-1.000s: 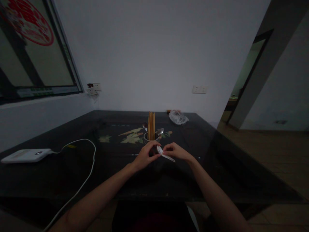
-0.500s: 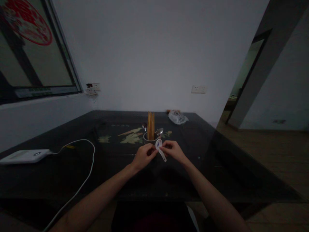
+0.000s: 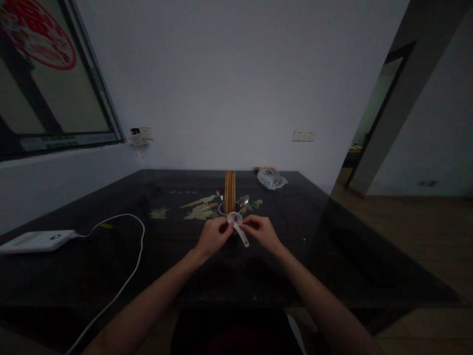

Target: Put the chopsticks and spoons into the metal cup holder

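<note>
A white soup spoon [image 3: 242, 236] with a small blue mark in its bowl is held up over the near middle of the table. Its bowl points away from me and its handle slants down to the right. My left hand [image 3: 213, 237] pinches it at the left of the bowl. From the other side, my right hand [image 3: 263, 233] has closed fingertips on it where bowl and handle meet. Just beyond stands a cup [image 3: 221, 209], partly hidden by the spoon, holding several wooden chopsticks [image 3: 229, 190] and metal spoons [image 3: 244, 200].
The dark table [image 3: 177, 276] has a floral pattern. On the left lies a white device [image 3: 39, 241] with a white cable [image 3: 142, 246] running toward me. A crumpled clear plastic bag [image 3: 272, 178] sits at the back by the wall [image 3: 221, 84].
The soup spoon has shifted slightly left and turned, so its bowl faces me more. My left hand has moved a little left with it; the right hand stays nearly in place.
</note>
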`<state>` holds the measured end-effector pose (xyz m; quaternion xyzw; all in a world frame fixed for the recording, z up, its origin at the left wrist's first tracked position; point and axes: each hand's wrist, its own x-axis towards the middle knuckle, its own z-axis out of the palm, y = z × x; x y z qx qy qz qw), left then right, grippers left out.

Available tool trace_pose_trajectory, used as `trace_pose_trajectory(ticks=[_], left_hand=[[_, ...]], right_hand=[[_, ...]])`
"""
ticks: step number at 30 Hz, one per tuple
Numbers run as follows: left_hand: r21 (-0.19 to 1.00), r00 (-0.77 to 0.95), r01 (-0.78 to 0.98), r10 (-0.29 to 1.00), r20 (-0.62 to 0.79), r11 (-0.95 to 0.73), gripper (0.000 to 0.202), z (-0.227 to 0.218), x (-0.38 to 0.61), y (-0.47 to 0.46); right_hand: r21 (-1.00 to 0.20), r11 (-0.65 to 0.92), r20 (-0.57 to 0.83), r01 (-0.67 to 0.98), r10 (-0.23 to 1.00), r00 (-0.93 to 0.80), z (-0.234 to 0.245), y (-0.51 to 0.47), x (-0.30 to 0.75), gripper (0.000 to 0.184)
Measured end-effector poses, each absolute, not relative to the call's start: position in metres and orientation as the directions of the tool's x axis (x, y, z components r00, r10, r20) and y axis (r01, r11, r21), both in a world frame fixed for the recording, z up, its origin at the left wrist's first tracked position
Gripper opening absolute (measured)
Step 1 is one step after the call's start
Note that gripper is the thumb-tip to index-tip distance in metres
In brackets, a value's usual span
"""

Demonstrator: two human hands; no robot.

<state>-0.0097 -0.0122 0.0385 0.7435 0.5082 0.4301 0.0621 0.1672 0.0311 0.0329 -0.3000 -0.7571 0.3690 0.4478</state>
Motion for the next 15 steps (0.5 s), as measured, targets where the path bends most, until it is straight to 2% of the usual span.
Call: trace_pose_trajectory(ticks=[5,10,15], left_hand=[[0.6,0.04,0.676,0.835,0.548,-0.427,0.04,0.063,-0.025,-0.008],[0.666,-0.101,0.626,0.804,0.586,-0.406,0.041,0.094,-0.047,0.012],[0.592,-0.111,0.729,0.795,0.596,-0.342,0.042,0.095,-0.054,0.038]], right_hand=[[-0.86,0.502,0.442,0.095,0.824,-0.355,0.034,0.041,0.171,0.033],[-0.894,0.432,0.392,0.122,0.883,-0.257,0.016,0.067,0.171,0.034],[-0.858,0.483,0.424,0.176,0.858,-0.289,-0.004,0.081,0.157,0.067]])
